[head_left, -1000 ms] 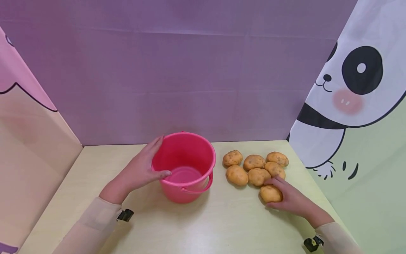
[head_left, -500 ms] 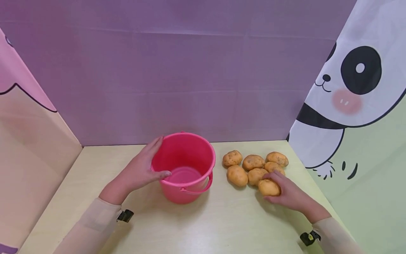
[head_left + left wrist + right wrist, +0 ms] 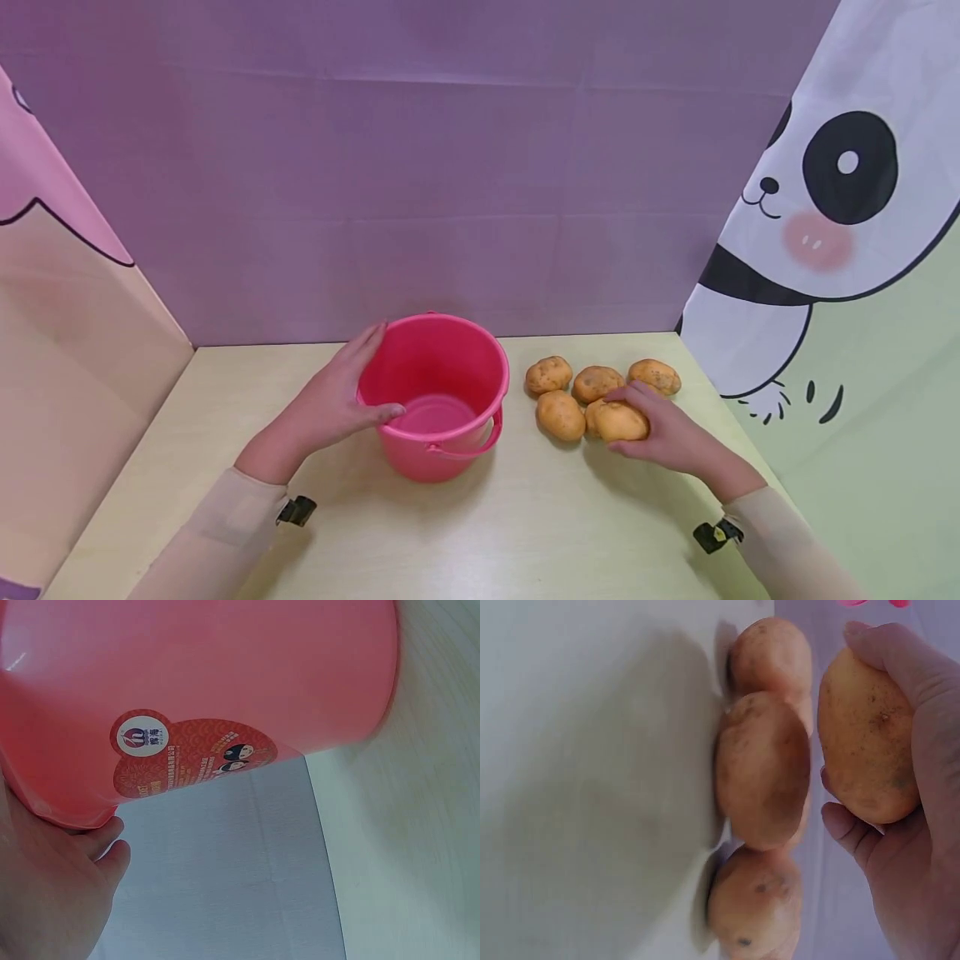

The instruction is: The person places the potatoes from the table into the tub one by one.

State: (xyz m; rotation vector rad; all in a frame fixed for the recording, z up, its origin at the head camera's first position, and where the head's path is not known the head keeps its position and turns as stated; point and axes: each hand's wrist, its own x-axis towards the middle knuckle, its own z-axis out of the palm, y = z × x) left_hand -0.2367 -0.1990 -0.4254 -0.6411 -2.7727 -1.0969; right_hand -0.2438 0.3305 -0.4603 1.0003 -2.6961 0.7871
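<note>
Pink bucket (image 3: 435, 458) gripped by L hand (image 3: 333, 400); R hand (image 3: 667, 429) clamped on potato (image 3: 622, 422), held off tbl (image 3: 435, 550), nr other potatoes (image 3: 561, 416).

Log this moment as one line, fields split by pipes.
left hand: grips bucket at rim | right hand: holds potato above table | other potatoes: on table

The tabletop (image 3: 465, 550) is pale and yellowish, with a faint wood grain and a soft sheen toward the near edge. About midway between its left and right edges, toward the far edge, stands a pink bucket (image 3: 431, 458), mouth up. Toward the far right corner lies a close cluster of potatoes: a left one (image 3: 548, 375), a middle one (image 3: 598, 384) and a right one (image 3: 655, 377) along the far edge, then, nearer, a smooth one (image 3: 561, 417) just beside a mostly hidden one (image 3: 591, 419).
</note>
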